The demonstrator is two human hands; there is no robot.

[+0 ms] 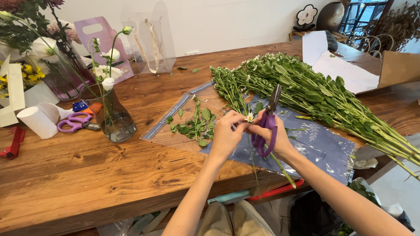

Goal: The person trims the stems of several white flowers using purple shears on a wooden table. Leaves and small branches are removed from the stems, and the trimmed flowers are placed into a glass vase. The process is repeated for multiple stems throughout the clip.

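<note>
Both hands pinch one white daisy stem (249, 117): left hand (226, 133) at 9 o'clock, right hand (273, 131) also closed around purple scissors (266, 129).

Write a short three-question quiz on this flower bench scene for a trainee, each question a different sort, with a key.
1. True or false: the right hand holds purple-handled scissors with the blades pointing up and away.
2. Multiple choice: what do the fingers of the left hand pinch?
A. a roll of tape
B. a small white flower on a thin stem
C. a glass vase
3. Fill in: a second pair of purple scissors lies on the wooden table to the ____ of the glass vase.

Key: 1 true; 2 B; 3 left
</note>
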